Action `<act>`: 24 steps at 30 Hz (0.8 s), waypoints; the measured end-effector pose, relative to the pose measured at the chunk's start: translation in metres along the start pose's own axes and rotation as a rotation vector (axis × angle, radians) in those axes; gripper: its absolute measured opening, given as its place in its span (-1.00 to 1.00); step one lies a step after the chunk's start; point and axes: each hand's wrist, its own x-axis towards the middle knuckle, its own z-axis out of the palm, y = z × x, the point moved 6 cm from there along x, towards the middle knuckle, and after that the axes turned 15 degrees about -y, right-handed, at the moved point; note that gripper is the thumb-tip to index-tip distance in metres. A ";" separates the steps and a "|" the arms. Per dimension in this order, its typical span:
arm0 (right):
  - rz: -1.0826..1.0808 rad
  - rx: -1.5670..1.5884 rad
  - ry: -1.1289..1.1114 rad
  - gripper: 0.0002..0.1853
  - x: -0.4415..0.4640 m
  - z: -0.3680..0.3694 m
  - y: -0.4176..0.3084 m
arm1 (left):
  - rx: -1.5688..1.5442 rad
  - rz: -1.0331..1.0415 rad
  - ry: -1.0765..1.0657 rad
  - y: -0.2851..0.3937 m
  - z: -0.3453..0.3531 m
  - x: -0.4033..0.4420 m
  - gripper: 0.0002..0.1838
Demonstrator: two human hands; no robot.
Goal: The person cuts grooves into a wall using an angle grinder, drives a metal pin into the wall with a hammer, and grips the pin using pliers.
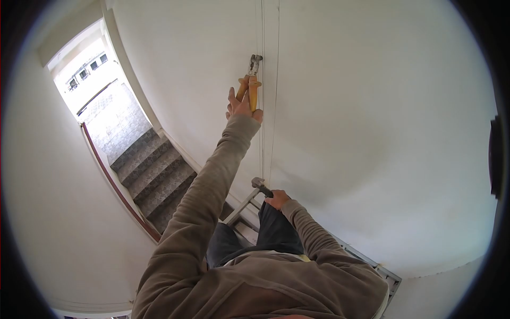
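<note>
My left hand [243, 108] is raised against the white wall, its fingers wrapped round the yellow-orange handles of a pair of pliers [253, 91]. The metal jaws point up and sit at the thin cables [262, 32] running along the wall; whether they grip a cable or a small fixing cannot be made out. Lower down, close to my thigh, my right hand [278, 199] is closed round the dark grip of a hammer [260, 184]. The hammer's head points toward the wall, beside the lower run of the cables.
A metal ladder [244, 206] stands under me, with more of its rail [390, 274] at lower right. Stone-patterned stairs [154, 167] lie to the left, with a dark red handrail [109, 173] along them. Beyond is a bright doorway [98, 90]. A dark object [495, 157] is at the far right.
</note>
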 end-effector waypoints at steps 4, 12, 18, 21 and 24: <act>0.002 0.019 -0.019 -0.51 -0.005 -0.001 -0.009 | -0.025 0.059 0.014 -0.007 0.000 0.004 -0.16; -0.023 0.085 0.097 -0.47 -0.013 -0.010 -0.017 | -0.383 -0.044 0.114 -0.010 -0.012 0.004 -0.12; -0.112 0.283 0.366 -0.54 -0.038 -0.035 -0.029 | -0.407 -0.112 -0.056 -0.003 -0.009 0.004 -0.16; -0.200 0.487 0.453 -0.62 -0.053 -0.050 -0.027 | -0.363 -0.134 -0.045 0.006 -0.012 0.007 -0.16; -0.321 0.574 0.550 -0.72 -0.080 -0.080 -0.039 | -0.333 -0.106 -0.059 -0.002 -0.014 0.011 -0.17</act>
